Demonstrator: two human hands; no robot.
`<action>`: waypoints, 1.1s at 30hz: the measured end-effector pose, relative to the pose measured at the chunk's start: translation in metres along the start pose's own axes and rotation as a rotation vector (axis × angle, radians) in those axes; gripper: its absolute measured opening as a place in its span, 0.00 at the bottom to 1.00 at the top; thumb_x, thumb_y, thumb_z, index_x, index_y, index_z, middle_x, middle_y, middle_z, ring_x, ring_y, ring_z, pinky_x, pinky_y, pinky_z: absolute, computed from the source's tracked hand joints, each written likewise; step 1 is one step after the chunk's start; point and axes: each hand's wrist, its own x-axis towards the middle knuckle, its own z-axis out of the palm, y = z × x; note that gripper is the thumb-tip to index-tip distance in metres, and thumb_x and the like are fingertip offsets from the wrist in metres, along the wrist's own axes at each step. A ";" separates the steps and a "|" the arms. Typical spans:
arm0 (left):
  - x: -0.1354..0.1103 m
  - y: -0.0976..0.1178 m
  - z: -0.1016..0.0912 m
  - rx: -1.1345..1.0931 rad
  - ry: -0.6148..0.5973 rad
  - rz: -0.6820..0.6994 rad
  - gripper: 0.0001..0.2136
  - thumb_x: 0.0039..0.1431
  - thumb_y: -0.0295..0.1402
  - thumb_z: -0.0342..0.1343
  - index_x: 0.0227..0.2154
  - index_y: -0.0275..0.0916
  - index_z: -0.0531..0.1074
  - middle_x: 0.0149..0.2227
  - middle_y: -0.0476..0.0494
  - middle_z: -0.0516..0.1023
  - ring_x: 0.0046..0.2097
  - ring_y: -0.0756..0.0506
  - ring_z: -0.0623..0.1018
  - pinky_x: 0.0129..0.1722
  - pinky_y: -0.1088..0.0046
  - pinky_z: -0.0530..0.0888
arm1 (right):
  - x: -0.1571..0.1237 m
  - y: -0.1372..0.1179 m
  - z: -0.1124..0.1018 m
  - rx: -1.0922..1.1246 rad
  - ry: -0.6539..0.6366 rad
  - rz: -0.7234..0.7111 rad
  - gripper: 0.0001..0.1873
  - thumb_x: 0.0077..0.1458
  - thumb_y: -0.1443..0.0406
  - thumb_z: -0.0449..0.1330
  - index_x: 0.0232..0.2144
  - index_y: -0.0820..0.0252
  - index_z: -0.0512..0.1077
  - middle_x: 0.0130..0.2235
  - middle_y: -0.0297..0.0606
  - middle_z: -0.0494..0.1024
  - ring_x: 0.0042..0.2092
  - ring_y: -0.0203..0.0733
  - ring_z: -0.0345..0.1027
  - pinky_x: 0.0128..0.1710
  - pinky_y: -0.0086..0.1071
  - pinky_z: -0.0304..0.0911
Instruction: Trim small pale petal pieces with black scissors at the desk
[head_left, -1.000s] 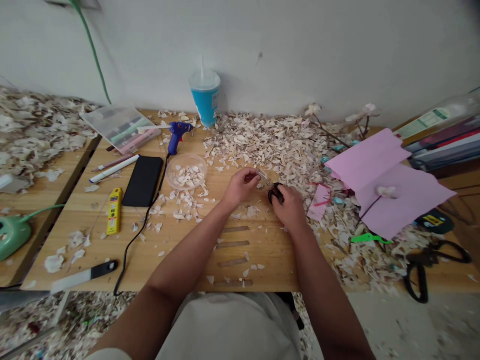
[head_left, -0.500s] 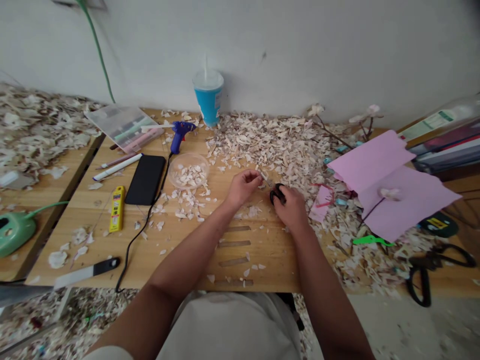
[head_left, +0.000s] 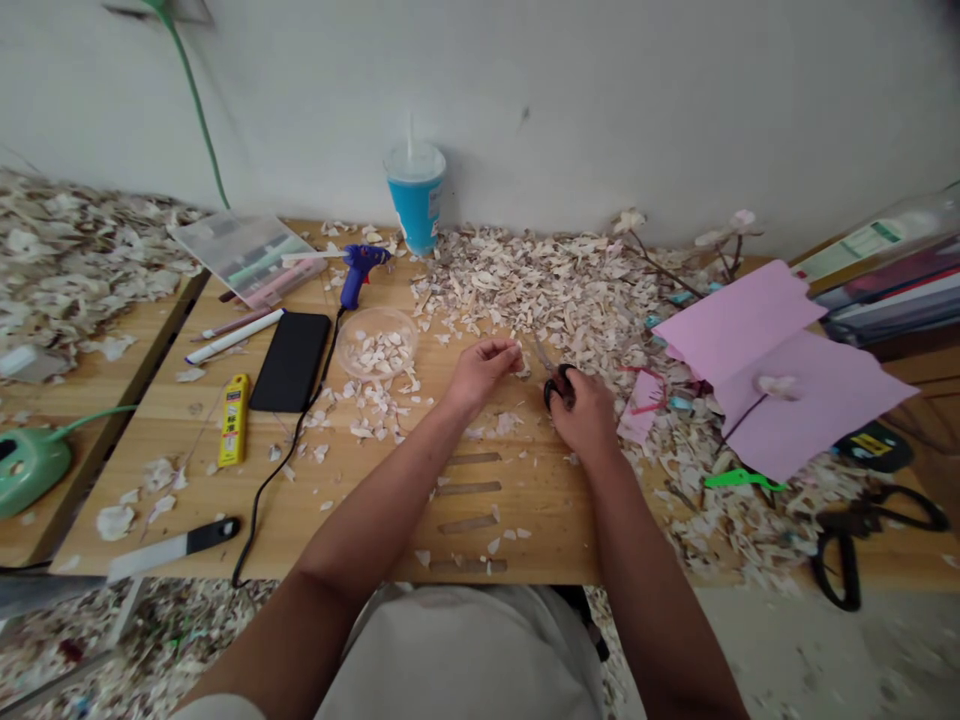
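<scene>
Over the middle of the table, my left hand (head_left: 484,375) is closed in a pinch on a small pale flake (head_left: 519,352), mostly covered by the fingertips. To its right, my right hand (head_left: 585,410) grips black-handled scissors (head_left: 559,385), with fingers through the loops. The scissor blades point up and left, toward the pile, a short gap away from the left fingertips. Behind both hands lies a broad heap of cream-coloured flakes (head_left: 517,275). A clear round dish (head_left: 352,370) with more flakes in it stands left of my left hand.
A blue glue gun (head_left: 360,270), a blue cup (head_left: 415,205), a black phone (head_left: 291,362) and a yellow box (head_left: 234,420) stand or lie to the left. Pink sheets (head_left: 817,400), a green tool (head_left: 739,479) and large black scissors (head_left: 840,560) lie right. A scraper (head_left: 172,545) lies front left.
The scissors have drawn slightly right, away from my left fingertips, and their blades now show apart from the flake. My left hand has turned a little, hiding more of it.
</scene>
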 end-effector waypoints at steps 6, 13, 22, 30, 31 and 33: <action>-0.002 -0.003 0.002 -0.099 -0.021 -0.062 0.11 0.46 0.35 0.68 0.29 0.35 0.74 0.28 0.49 0.76 0.30 0.53 0.74 0.39 0.73 0.71 | -0.002 -0.009 0.000 -0.016 -0.082 -0.047 0.13 0.54 0.61 0.55 0.40 0.60 0.71 0.37 0.46 0.75 0.42 0.50 0.64 0.42 0.40 0.58; -0.001 -0.005 0.002 0.027 -0.064 -0.002 0.12 0.48 0.38 0.66 0.27 0.35 0.73 0.25 0.50 0.75 0.28 0.53 0.72 0.35 0.75 0.69 | -0.003 -0.009 0.000 -0.015 -0.070 -0.044 0.13 0.55 0.61 0.55 0.40 0.61 0.72 0.36 0.46 0.76 0.40 0.50 0.65 0.41 0.40 0.58; 0.004 0.003 -0.002 0.291 0.047 0.100 0.06 0.49 0.31 0.64 0.29 0.36 0.74 0.27 0.50 0.74 0.28 0.54 0.71 0.33 0.76 0.67 | -0.002 0.002 0.002 -0.012 -0.002 0.009 0.14 0.56 0.61 0.53 0.39 0.59 0.75 0.34 0.44 0.76 0.37 0.49 0.66 0.40 0.40 0.59; -0.005 0.006 0.002 -0.153 -0.052 -0.209 0.10 0.51 0.37 0.65 0.30 0.34 0.75 0.31 0.42 0.78 0.33 0.49 0.77 0.42 0.69 0.74 | -0.001 0.005 0.006 0.170 0.153 0.151 0.14 0.57 0.59 0.52 0.37 0.60 0.74 0.34 0.44 0.76 0.36 0.46 0.67 0.39 0.38 0.61; -0.006 0.008 0.002 -0.192 -0.051 -0.251 0.10 0.54 0.37 0.63 0.31 0.34 0.76 0.34 0.39 0.79 0.35 0.48 0.78 0.44 0.68 0.75 | -0.001 0.004 0.006 0.213 0.172 0.169 0.14 0.57 0.59 0.52 0.37 0.60 0.74 0.34 0.44 0.76 0.37 0.46 0.67 0.39 0.38 0.62; -0.007 0.012 0.001 -0.246 -0.037 -0.310 0.11 0.58 0.38 0.59 0.32 0.33 0.77 0.37 0.35 0.80 0.38 0.46 0.79 0.46 0.66 0.76 | 0.000 0.003 0.006 0.281 0.182 0.192 0.13 0.57 0.60 0.53 0.36 0.60 0.74 0.36 0.43 0.77 0.38 0.45 0.68 0.40 0.38 0.63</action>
